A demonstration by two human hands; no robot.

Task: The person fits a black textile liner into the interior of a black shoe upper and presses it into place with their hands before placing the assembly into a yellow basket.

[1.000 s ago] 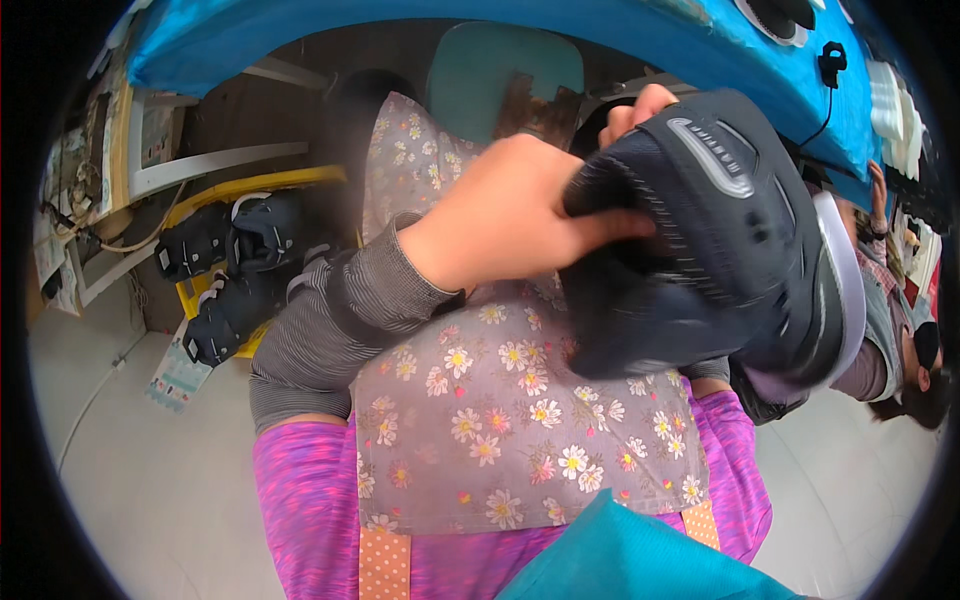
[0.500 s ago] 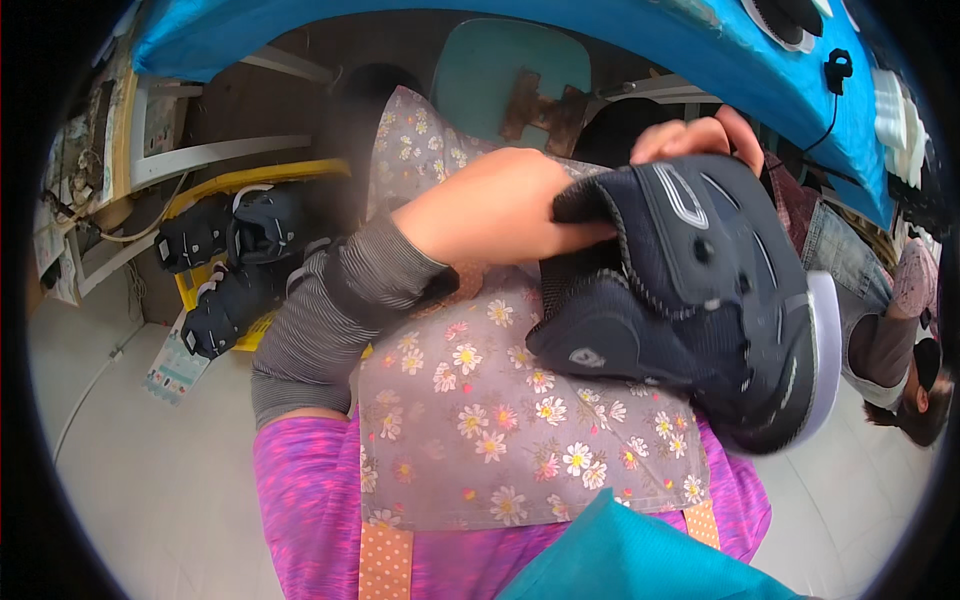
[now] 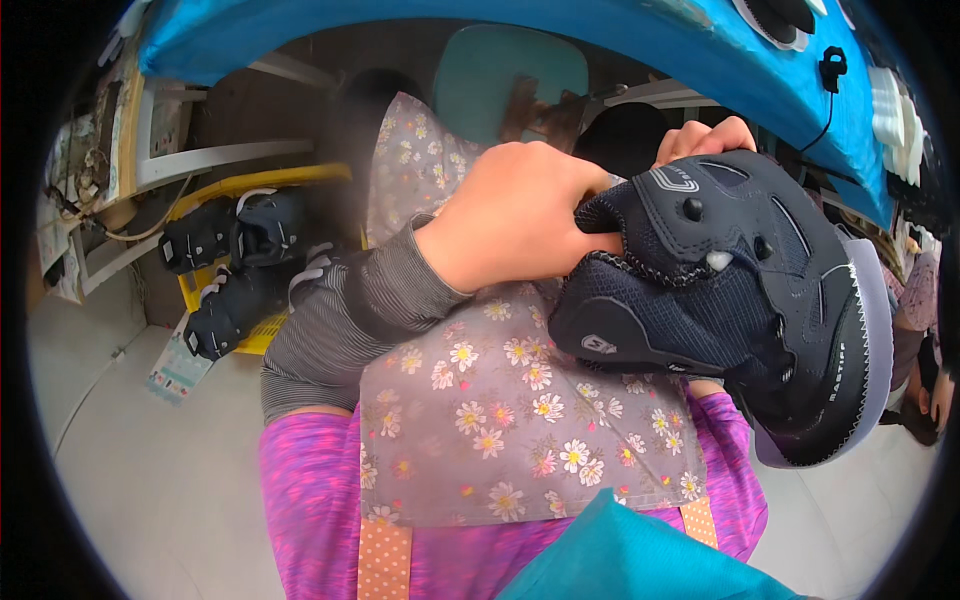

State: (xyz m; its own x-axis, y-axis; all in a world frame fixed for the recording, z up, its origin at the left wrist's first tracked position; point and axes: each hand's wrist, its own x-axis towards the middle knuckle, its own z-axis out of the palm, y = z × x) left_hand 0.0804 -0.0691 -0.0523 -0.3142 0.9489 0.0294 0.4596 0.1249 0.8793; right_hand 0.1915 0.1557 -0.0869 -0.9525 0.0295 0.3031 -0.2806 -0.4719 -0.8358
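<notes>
A black padded boot (image 3: 690,300) with stitched seams and a pale lavender sole edge (image 3: 875,320) is held on its side above my lap, its toe end pointing down to the right. My left hand (image 3: 530,210) grips the boot's cuff at the opening, the thumb tucked inside and the other fingers partly hidden behind the edge. Over the boot's far side curl the fingers of my right hand (image 3: 705,138); the rest of that hand is hidden behind the boot. A small pale spot shows near the lace area, too small to name.
A yellow basket (image 3: 250,180) at left holds several similar black boots (image 3: 265,228). A blue-covered table (image 3: 440,28) curves across the far side, with stacked white pieces (image 3: 890,125) at its right. A teal stool (image 3: 510,75) stands beneath. Another person (image 3: 918,300) is at far right.
The boot has shifted to the right and turned, so more of its side and sole edge faces me. Both hands moved with it, and my right fingers now lie lower, curled over it.
</notes>
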